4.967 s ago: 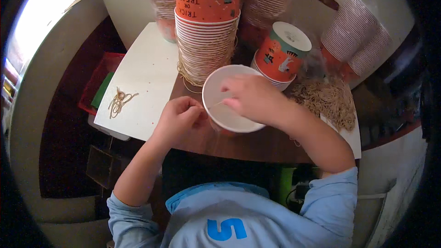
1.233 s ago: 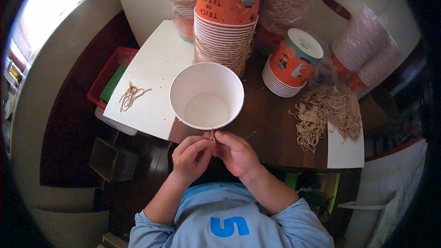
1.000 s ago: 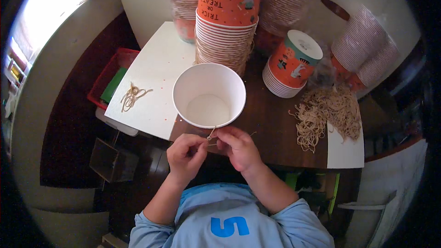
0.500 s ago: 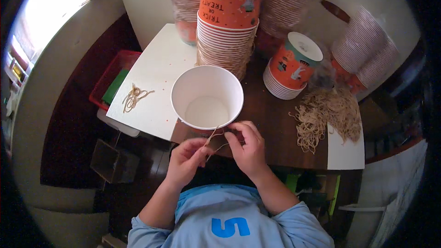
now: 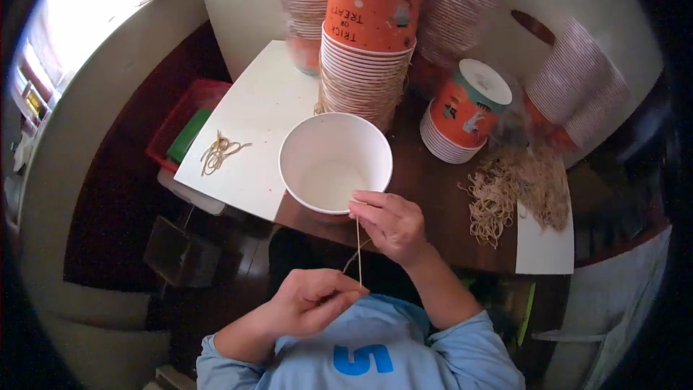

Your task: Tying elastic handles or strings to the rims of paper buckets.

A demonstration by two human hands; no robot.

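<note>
A white-lined paper bucket (image 5: 303, 191) stands upright on the table near its front edge, its open mouth facing me. My right hand (image 5: 393, 225) is closed at the near right of the bucket's rim, fingertips touching it and pinching one part of a thin tan cord (image 5: 359, 249). Lower and nearer to my body, my left hand (image 5: 314, 303) pinches the cord between thumb and forefinger. The length between both hands is straight and taut. A loose piece of it curls out below my right hand. How the cord meets the bucket is hidden by my fingers.
Behind stands a tall stack of orange buckets (image 5: 368, 72), cords around its rims. A shorter stack (image 5: 462, 112) is to the right, beside a heap of tan cords (image 5: 498, 195). A few cords (image 5: 220, 153) lie on the white board at left, near a red crate (image 5: 170, 126).
My left hand has drawn down toward my body, pulling the cord straight. My right hand has moved slightly onto the bucket's rim. The whole view has shifted a little.
</note>
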